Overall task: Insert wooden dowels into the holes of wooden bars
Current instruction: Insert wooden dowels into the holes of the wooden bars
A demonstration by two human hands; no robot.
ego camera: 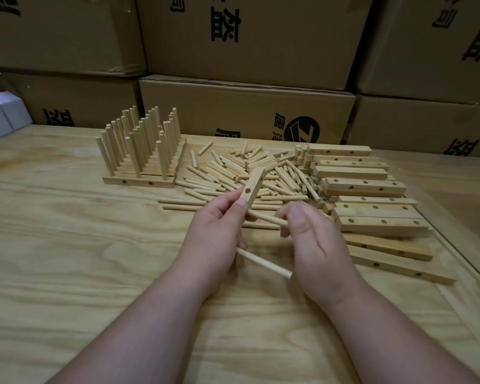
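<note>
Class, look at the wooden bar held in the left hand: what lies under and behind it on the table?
Behind the wooden bar spreads the pile of loose dowels. Under it, the left hand hides the table.

A pale wood-grain tabletop (67, 273) is backed by stacked brown cardboard boxes (247, 37) printed with black characters. Small white boxes (0, 112) are seen at the far left edge.

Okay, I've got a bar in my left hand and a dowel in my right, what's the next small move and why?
Probably turn the dowel end-on to the open hole in the bar and push it in. The left hand holds the bar tilted up with that hole facing you and empty, while the right hand pinches the dowel just below the bar, lying sideways and not yet aimed at the hole.
</note>
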